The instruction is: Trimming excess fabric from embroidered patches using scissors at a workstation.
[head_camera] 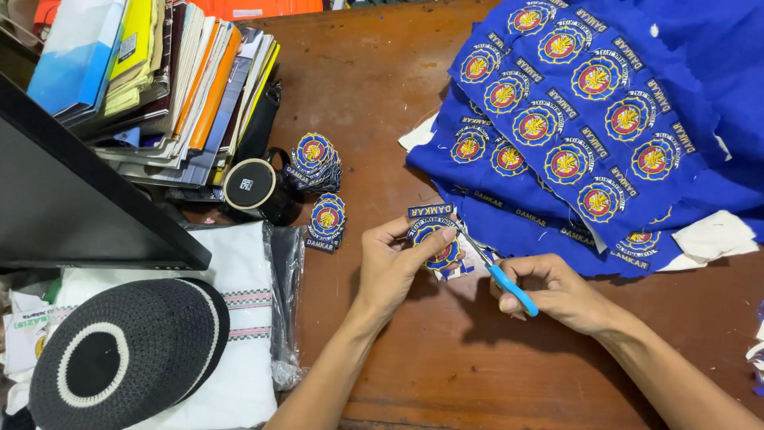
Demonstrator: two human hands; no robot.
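Embroidered patch (436, 243), blue with a red and yellow emblem, sits pinched between the thumb and fingers of the left hand (390, 267) above the brown tabletop (446, 358). Just right of it, the right hand (557, 291) is curled shut around blue-handled scissors (497, 275), blades meeting the patch's edge. 2 stacks of cut patches (318, 187) lie left; blue embroidered cloth (581, 119) lies beyond.

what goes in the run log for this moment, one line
left hand: holds embroidered patch | right hand: blue-handled scissors at patch edge | blue patch sheet behind
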